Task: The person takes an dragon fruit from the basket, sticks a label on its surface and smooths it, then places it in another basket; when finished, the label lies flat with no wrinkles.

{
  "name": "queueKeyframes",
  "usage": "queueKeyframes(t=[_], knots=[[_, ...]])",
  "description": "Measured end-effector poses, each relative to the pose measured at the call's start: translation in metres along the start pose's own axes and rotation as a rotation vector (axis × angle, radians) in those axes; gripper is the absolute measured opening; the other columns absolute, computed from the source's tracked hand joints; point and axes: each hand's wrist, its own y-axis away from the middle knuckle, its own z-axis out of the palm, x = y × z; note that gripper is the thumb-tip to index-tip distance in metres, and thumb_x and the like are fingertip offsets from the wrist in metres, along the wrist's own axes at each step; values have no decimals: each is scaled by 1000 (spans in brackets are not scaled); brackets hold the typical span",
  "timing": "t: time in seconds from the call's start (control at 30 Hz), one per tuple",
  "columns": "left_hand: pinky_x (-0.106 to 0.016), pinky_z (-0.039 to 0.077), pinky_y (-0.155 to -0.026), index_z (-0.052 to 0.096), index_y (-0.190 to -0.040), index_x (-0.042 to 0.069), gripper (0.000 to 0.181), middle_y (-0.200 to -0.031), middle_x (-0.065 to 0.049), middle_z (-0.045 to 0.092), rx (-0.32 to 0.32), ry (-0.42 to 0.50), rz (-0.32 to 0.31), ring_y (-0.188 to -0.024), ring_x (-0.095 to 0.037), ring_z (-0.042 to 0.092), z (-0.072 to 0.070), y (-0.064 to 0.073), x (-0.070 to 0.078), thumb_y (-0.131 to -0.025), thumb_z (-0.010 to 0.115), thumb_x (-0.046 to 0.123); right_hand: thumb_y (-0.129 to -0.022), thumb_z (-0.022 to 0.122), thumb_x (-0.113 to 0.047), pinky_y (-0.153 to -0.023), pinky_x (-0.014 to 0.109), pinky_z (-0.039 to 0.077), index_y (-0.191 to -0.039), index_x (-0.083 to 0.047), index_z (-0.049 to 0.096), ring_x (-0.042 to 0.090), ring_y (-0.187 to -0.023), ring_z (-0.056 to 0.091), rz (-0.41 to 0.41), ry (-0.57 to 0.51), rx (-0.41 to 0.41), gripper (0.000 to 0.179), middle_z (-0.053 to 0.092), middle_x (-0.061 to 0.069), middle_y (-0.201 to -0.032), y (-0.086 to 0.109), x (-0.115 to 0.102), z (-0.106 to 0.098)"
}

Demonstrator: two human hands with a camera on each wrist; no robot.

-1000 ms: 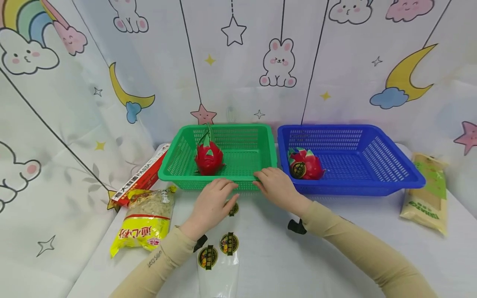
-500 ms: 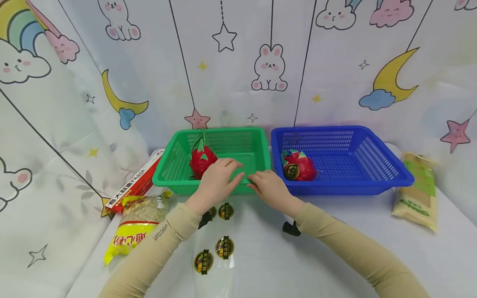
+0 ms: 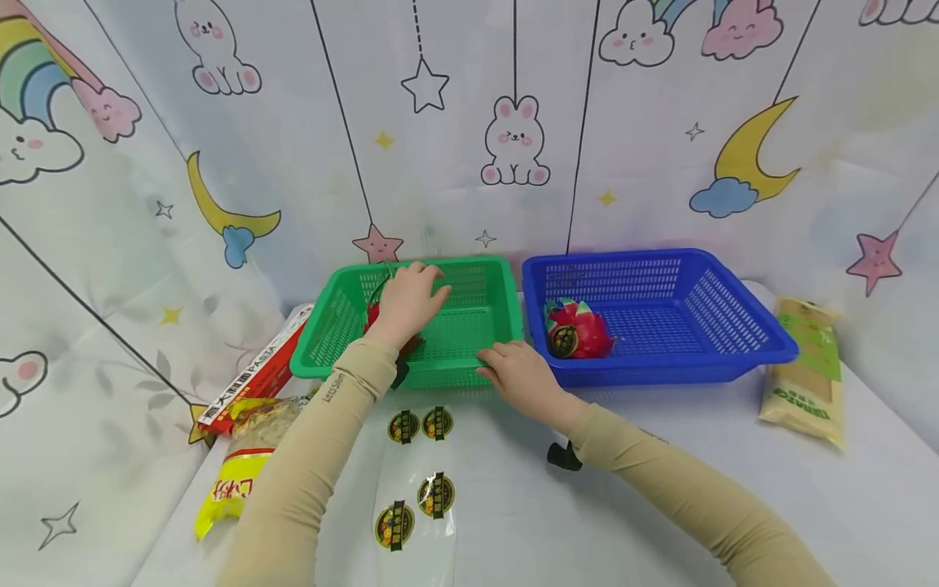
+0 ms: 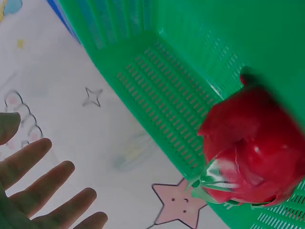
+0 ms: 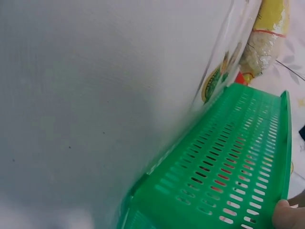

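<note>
My left hand (image 3: 411, 302) is over the green basket (image 3: 512, 297), above a red dragon fruit (image 3: 372, 315) that it partly covers. In the left wrist view, its fingers (image 4: 45, 183) are spread and straight, apart from the dragon fruit (image 4: 257, 148), which has green leaf tips. With my right hand (image 3: 524, 381) I hold the front rim of the green basket near its right corner. Only a digit (image 5: 287, 214) shows on the rim in the right wrist view. Beside it, the blue basket (image 3: 660, 368) contains another dragon fruit (image 3: 589, 333) bearing a round black-and-gold sticker.
On the left lie a red pasta box (image 3: 267, 371) and a yellow bag of pasta (image 3: 245, 456). A clear strip (image 3: 411, 562) with several round stickers lies in front. A tan-and-green packet (image 3: 805, 375) is at the right, beyond the blue basket.
My left hand has moved forward from in front of the green basket to over the dragon fruit inside it. My right hand stays at the rim. The head view has shifted slightly.
</note>
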Motion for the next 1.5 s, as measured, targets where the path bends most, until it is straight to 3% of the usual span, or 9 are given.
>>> queueKeyframes(t=[0.1, 0.2, 0.33, 0.47, 0.8, 1.13, 1.3, 1.5], knots=[[-47, 49, -82, 57, -120, 9, 37, -124, -14, 55, 14, -19, -38, -109, -35, 53, 2, -11, -7, -95, 49, 35, -87, 64, -23, -82, 34, 49, -99, -9, 68, 17, -81, 63, -1, -1, 12, 19, 67, 2, -86, 0, -1, 2], [-50, 47, -87, 57, -120, 8, 38, -125, -15, 54, -12, -57, -67, -111, -36, 51, 4, -18, -13, -95, 48, 35, -87, 64, -23, -82, 34, 49, -100, -9, 68, 17, -81, 63, -9, -3, 24, 19, 67, 2, -86, 0, -2, 4], [-52, 45, -89, 55, -123, 7, 39, -127, -16, 53, -52, -99, -93, -114, -38, 49, 6, -24, -20, -96, 47, 34, -88, 63, -24, -83, 33, 49, -101, -9, 67, 17, -82, 63, -13, 6, 29, 20, 67, 2, -88, 1, -2, 6], [-52, 45, -89, 55, -123, 7, 39, -126, -16, 53, -53, -98, -115, -114, -38, 48, 8, -30, -28, -96, 47, 33, -88, 62, -24, -83, 32, 48, -101, -10, 67, 16, -82, 63, -15, 6, 32, 20, 67, 1, -88, 1, -3, 7], [-58, 39, -92, 56, -122, 6, 38, -128, -18, 50, -75, -59, -188, -117, -40, 45, 14, -38, -40, -95, 47, 32, -90, 60, -24, -84, 32, 48, -101, -10, 67, 16, -84, 62, -10, 8, 37, 20, 66, 1, -88, 1, -1, 7], [-66, 31, -95, 54, -121, 4, 39, -132, -24, 42, -144, -40, -297, -121, -49, 36, 28, -36, -52, -95, 46, 33, -88, 62, -25, -83, 32, 49, -100, -10, 67, 16, -83, 62, -25, 24, 57, 19, 67, 1, -87, 5, 0, 11], [-72, 30, -91, 44, -133, 3, 51, -140, -29, 30, -195, 1, -373, -122, -57, 29, 32, -34, -56, -94, 47, 35, -88, 62, -26, -83, 32, 48, -100, -10, 67, 16, -83, 62, -26, 28, 66, 20, 67, 0, -87, 5, 0, 10], [-73, 29, -90, 21, -145, 3, 67, -142, -33, 19, -279, 48, -460, -121, -61, 26, 35, -33, -59, -94, 47, 37, -88, 62, -25, -83, 32, 48, -100, -10, 67, 16, -84, 62, -24, 38, 75, 20, 67, 0, -88, 5, 3, 9]])
